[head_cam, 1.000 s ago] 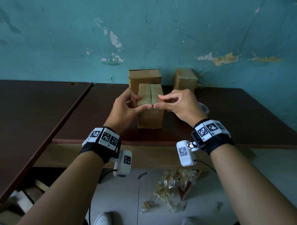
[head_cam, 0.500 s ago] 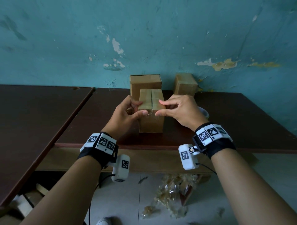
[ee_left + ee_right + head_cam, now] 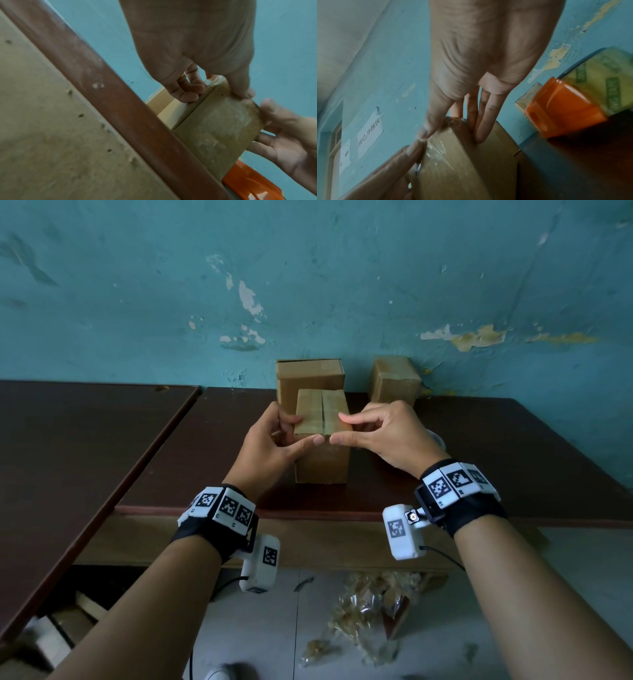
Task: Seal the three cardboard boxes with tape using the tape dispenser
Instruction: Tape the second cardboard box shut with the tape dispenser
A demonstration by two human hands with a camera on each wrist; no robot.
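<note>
The front cardboard box (image 3: 322, 460) stands upright on the brown table (image 3: 212, 460), its top flaps meeting at a centre seam. Glossy clear tape (image 3: 436, 147) lies on its front face. My left hand (image 3: 301, 430) grips the box's upper left, thumb on the front top edge and fingers (image 3: 188, 94) curled on the side. My right hand (image 3: 339, 429) pinches the upper right, thumb beside the left thumb and forefinger over the top. Two more boxes (image 3: 310, 374) (image 3: 395, 381) stand behind by the wall. The orange tape dispenser (image 3: 561, 108) lies to the right, mostly hidden in the head view.
A second dark table (image 3: 68, 446) adjoins on the left. The teal wall (image 3: 308, 285) rises right behind the boxes. Crumpled clear wrapping (image 3: 370, 611) lies on the floor below the table edge, and loose boxes (image 3: 51, 638) sit under the left table.
Both thumbs stay together at the box's front top edge. My right forefinger has stretched out over the top. The box has not moved.
</note>
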